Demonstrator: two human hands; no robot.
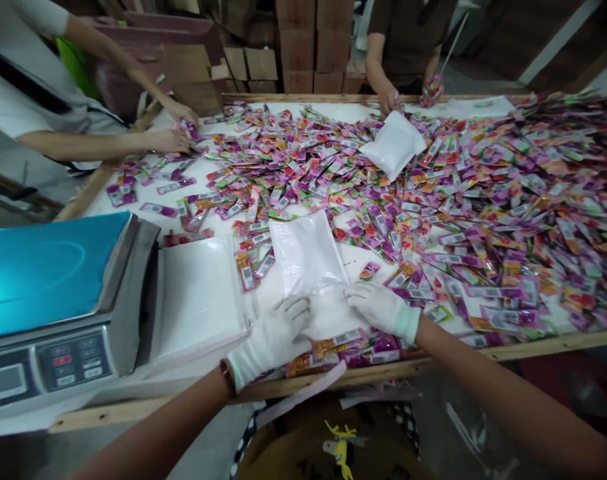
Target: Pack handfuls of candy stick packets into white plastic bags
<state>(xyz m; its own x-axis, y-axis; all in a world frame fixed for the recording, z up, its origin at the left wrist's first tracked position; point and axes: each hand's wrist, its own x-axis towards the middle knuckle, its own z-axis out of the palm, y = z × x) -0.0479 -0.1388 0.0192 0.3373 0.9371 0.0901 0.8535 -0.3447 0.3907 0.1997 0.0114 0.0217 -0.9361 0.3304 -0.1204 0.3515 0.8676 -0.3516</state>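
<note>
A plump white plastic mailing bag [308,250] lies flat on the table in front of me, its near end between my hands. My left hand [273,337], in a white knit glove, has its fingers bent over the bag's near left corner. My right hand [381,310], gloved too, grips the near right edge with its fingertips. Part of the bag's near end is hidden by the fingers. Small purple and orange sachets [339,343] lie just below the bag, between the two wrists.
A digital scale [78,360] with a blue-covered pan stands at left. Beside it lies a stack of flat white bags [198,293]. Sachets [513,200] heap across the table; another filled white bag [396,145] rests on them. Two co-workers handle sachets opposite. A wooden rim [483,350] edges the table.
</note>
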